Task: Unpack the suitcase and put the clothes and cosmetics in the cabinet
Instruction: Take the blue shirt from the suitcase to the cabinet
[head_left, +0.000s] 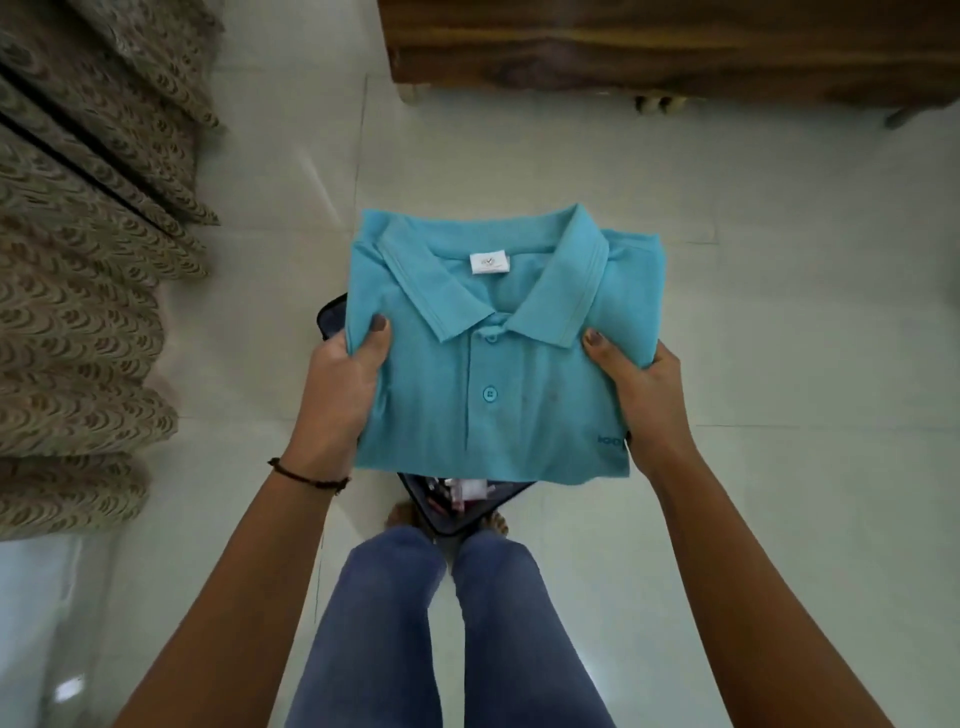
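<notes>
Both arms reach forward and down from the body, elbows slightly bent, and hold a folded turquoise polo shirt (498, 364) level in the air between them. The left hand (337, 384) grips the shirt's left edge with its thumb (378, 338) pressed flat on top of the cloth near the collar, while the fingers are curled underneath and hidden by the fabric. A dark beaded bracelet (306, 475) sits on that wrist. The right hand (644, 400) grips the opposite edge in the same way, its thumb (602, 348) lying on top and its fingers tucked beneath, out of sight. The shirt faces up with the collar away from the person, a small white label (488, 262) showing inside the neck and the buttoned placket running toward the body. Directly below the shirt, on the pale tiled floor (779, 312), lies a dark suitcase (452, 525), mostly covered from view; only a corner near the feet and a bit of edge beside the left hand show. In the visible corner lie a few small white and pink items (470, 491), too blurred to name. The person's legs in blue jeans (374, 623) stand just behind the suitcase, bare toes (400, 517) touching or nearly touching its rim. A patterned beige curtain (78, 312) hangs along the left, and a piece of dark wooden furniture (675, 47) on short legs stands at the far side of the floor, well apart from the shirt.
</notes>
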